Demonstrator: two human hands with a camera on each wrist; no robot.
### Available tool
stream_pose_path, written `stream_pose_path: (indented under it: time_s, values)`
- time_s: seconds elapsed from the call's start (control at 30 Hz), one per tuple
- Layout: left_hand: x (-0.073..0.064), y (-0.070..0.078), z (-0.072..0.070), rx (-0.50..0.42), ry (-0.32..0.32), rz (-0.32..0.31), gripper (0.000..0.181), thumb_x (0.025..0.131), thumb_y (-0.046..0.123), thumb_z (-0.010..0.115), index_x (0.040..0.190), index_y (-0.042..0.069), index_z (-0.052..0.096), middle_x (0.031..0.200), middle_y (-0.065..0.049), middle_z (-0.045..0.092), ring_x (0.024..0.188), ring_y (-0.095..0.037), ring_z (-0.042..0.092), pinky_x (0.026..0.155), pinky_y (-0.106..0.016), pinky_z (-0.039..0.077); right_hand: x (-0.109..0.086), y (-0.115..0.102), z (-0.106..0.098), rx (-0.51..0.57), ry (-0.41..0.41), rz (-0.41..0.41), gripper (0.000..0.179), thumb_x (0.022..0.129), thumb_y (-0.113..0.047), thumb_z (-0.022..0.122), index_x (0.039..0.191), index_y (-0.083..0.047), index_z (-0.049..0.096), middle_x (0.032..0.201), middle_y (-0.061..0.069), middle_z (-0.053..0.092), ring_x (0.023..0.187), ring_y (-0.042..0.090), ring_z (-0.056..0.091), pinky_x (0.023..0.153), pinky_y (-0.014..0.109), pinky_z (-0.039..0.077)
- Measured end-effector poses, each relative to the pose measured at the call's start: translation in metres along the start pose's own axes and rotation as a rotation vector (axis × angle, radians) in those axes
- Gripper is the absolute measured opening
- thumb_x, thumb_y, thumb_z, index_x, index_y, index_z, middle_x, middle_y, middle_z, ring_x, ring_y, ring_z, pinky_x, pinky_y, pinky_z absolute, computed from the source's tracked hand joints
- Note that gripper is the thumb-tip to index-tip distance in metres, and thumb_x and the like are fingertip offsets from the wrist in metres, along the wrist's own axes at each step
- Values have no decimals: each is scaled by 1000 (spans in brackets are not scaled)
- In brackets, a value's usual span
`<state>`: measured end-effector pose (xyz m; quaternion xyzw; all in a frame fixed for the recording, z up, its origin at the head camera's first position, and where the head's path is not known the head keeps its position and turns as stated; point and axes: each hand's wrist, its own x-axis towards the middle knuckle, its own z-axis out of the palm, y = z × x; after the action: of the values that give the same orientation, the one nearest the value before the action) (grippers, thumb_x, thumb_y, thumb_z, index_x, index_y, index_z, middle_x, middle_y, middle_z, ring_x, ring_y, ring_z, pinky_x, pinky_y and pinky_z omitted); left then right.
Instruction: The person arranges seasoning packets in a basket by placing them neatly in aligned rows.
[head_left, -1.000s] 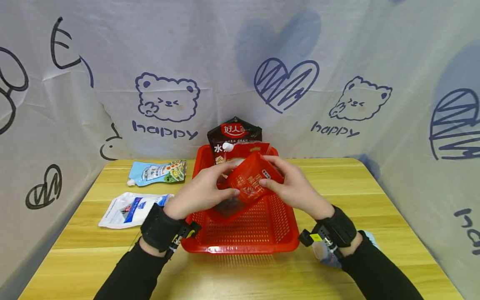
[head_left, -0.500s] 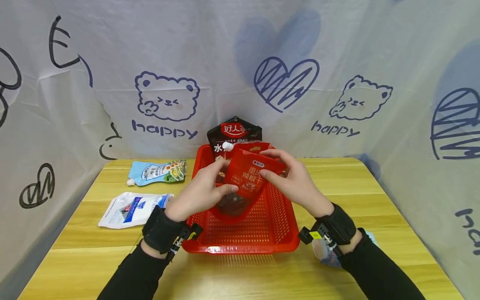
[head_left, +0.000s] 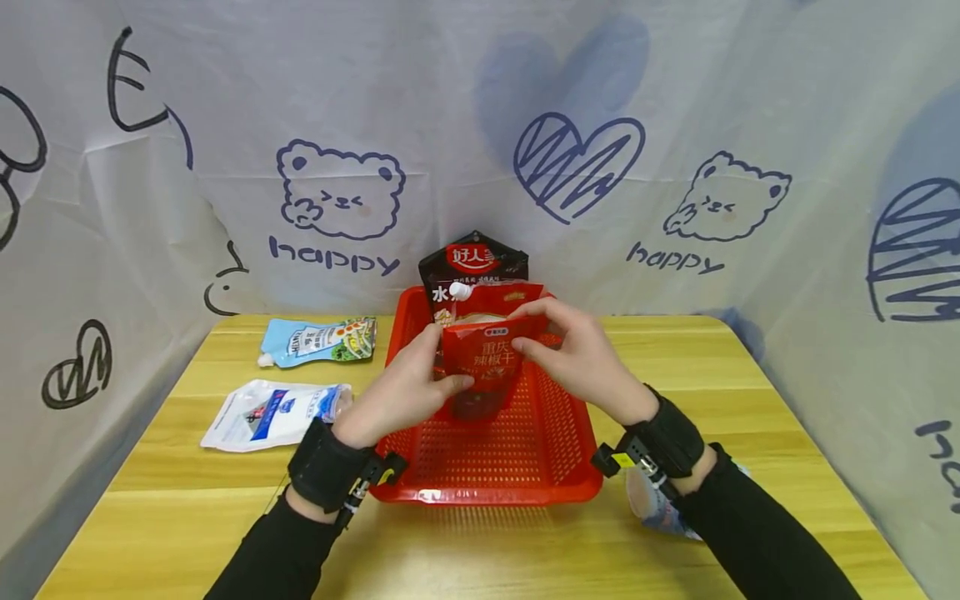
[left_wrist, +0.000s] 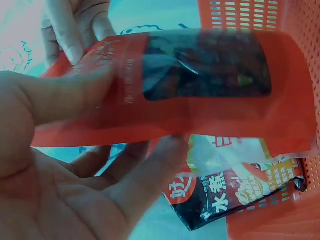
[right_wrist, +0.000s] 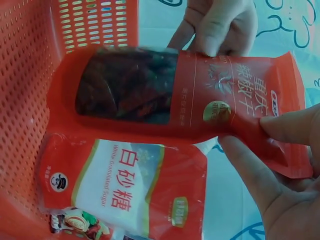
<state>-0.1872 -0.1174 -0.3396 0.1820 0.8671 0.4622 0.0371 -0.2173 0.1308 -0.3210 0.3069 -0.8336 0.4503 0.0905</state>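
Note:
Both hands hold a red pouch of dried chilies [head_left: 491, 354] over the red basket [head_left: 487, 497]. My left hand [head_left: 405, 387] pinches the pouch's left edge, thumb on its front face. My right hand [head_left: 577, 354] pinches the upper right edge between thumb and fingers. A dark window showing the chilies [right_wrist: 127, 85] fills the pouch's lower part. Behind it in the basket stand a red and white sugar bag [right_wrist: 120, 175] and a black seasoning pouch [head_left: 472, 257]. A white spout cap [head_left: 460, 291] shows beside the sugar bag; the rest of that packet is hidden.
Left of the basket, a light-blue spouted Heinz pouch [head_left: 318, 342] and a white and blue bag [head_left: 277, 415] lie on the wooden table [head_left: 150, 517]. Another packet [head_left: 660, 504] lies partly under the right forearm. A cloth wall [head_left: 465, 100] with drawings stands behind.
The chili pouch has turned from a slant to nearly upright, its printed front now level, and its top has come lower. Both hands keep hold of it.

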Motion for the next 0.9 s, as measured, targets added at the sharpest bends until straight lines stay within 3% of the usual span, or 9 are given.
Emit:
stream_pose_path:
  time_s: [0.3,0.5,0.6,0.73,0.9]
  values:
    - [-18,-16,-20,69,77,-102,55,100,25,70,143,2,44,140,-18,52,125,-36,55,100,-52,54,10,10,12,-68,17,46,26,92,0,76,117,-5,69,116,11,70,100,28,65,87,45,61]
    - [-30,-37,-31,118,63,-186,54,101,22,66,144,-1,44,136,-21,49,117,-37,56,83,-44,61,15,21,19,-67,8,134,23,93,-3,76,114,-6,70,113,11,72,95,28,62,79,39,58]
    - [-34,-46,-33,131,50,-209,52,101,22,66,143,-2,47,131,-21,49,113,-36,56,78,-40,62,17,26,22,-55,10,179,21,93,-4,76,113,-7,70,112,10,72,91,28,62,73,37,57]
    - [-36,-55,-31,153,41,-219,53,99,20,68,142,-4,48,128,-22,49,112,-35,54,78,-39,60,20,33,25,-46,2,219,19,93,-4,76,111,-7,70,112,11,71,91,28,63,74,36,59]
    - [-38,-59,-27,135,33,-230,53,98,11,69,143,-8,47,133,-26,44,114,-38,56,76,-38,62,24,41,26,-17,-20,247,19,94,-3,74,112,-5,68,115,14,68,83,25,68,74,36,61]
